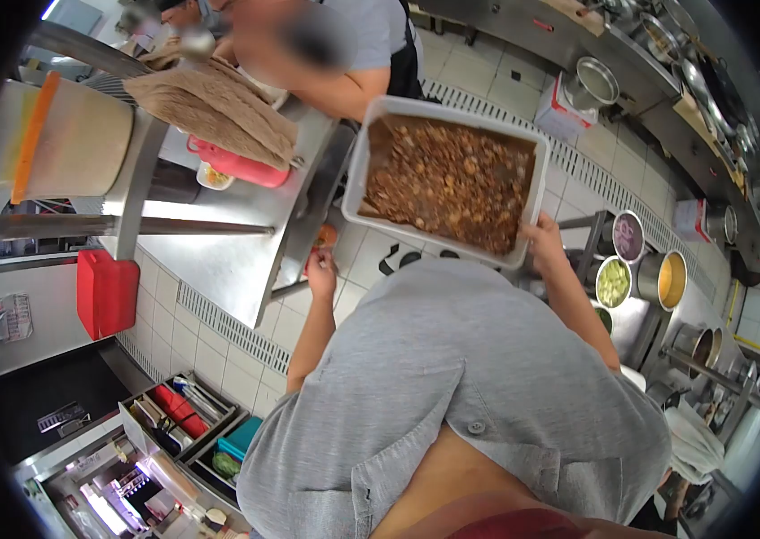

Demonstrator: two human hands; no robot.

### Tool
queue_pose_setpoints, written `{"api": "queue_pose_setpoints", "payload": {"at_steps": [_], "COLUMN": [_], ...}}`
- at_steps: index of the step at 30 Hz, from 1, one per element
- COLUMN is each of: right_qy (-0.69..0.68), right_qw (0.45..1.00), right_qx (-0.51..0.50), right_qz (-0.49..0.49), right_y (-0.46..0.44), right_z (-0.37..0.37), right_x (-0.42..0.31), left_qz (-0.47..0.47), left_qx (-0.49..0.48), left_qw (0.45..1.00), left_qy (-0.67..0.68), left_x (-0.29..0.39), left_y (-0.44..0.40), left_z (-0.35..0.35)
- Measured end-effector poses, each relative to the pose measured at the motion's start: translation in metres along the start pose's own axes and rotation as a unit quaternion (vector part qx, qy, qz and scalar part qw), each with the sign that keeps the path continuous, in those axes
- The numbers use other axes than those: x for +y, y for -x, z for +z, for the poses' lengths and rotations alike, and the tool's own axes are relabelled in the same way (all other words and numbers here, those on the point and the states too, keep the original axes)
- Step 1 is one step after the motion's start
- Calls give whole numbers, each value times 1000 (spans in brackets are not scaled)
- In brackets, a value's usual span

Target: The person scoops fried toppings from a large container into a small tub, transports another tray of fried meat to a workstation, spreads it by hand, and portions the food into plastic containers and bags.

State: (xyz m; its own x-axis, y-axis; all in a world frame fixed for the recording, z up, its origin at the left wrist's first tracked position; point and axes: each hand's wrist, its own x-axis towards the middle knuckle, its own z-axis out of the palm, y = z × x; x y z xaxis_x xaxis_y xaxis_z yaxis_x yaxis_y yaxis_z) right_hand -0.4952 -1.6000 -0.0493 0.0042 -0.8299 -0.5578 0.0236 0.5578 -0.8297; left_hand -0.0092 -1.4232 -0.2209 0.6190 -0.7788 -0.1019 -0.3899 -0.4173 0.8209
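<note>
A white plastic tub [357,193] filled with brown chopped food [452,184] is held out in front of my body, slightly tilted. My right hand [543,242] is closed on its near right corner. My left hand [321,271] is lower and to the left, apart from the tub, beside the edge of the steel table. Its fingers are pinched together at a small reddish-orange thing [325,236], whose kind I cannot make out.
The steel table [209,256] on the left bears a brown cloth [218,108] and a pink-red container [241,163]. A co-worker [371,54] stands just beyond the tub. Food pots, including a yellow-filled pot [670,280], stand at right. A floor drain grate [577,154] crosses the tiles.
</note>
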Motion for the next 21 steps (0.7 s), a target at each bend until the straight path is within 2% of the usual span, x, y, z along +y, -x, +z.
{"api": "queue_pose_setpoints", "payload": {"at_steps": [1, 2, 3, 4, 5, 6, 7, 9, 10, 12, 13, 15, 16, 21], "right_qy": [-11, -23, -23, -37, -52, -53, -62, -73, -70, -69, -64, -60, -59, -64], "right_qw": [999, 998, 999, 996, 992, 992, 991, 989, 985, 980, 978, 976, 976, 975], "right_qx": [-21, -41, -34, -48, -62, -58, -74, -92, -117, -145, -148, -155, -159, -152], "right_qz": [-22, -44, -35, -66, -98, -95, -95, -93, -107, -121, -131, -143, -140, -147], "right_y": [-5, -8, -6, 1, 7, 11, 15, 19, 19, 19, 21, 23, 25, 38], "right_z": [-4, -10, -10, -5, -2, -1, 1, -1, -3, -5, -3, -1, 0, 10], "right_x": [2, 6, 3, -9, -20, -29, -36, -41, -42, -45, -47, -51, -53, -68], "left_qz": [-5, -24, 6, 12, 26, 65, 63, 128, 128, 220, 220, 273, 273, 356], "left_qx": [17, 21, 28, 42, 66, 74, 78, 100, 100, 129, 132, 168, 172, 139], "left_qw": [1000, 989, 989, 986, 989, 972, 969, 954, 954, 940, 940, 941, 941, 924], "left_qy": [9, 148, 146, 159, 131, 213, 224, 253, 251, 228, 226, 108, 106, 29], "left_x": [20, 35, 49, 110, 135, 170, 195, 232, 253, 288, 294, 306, 313, 348], "left_y": [-9, -19, -28, -21, -24, -21, -19, -18, -14, -9, -10, -12, -11, -3], "left_z": [-3, -2, -6, -18, -23, -25, -31, -36, -38, -40, -43, -49, -52, -52]}}
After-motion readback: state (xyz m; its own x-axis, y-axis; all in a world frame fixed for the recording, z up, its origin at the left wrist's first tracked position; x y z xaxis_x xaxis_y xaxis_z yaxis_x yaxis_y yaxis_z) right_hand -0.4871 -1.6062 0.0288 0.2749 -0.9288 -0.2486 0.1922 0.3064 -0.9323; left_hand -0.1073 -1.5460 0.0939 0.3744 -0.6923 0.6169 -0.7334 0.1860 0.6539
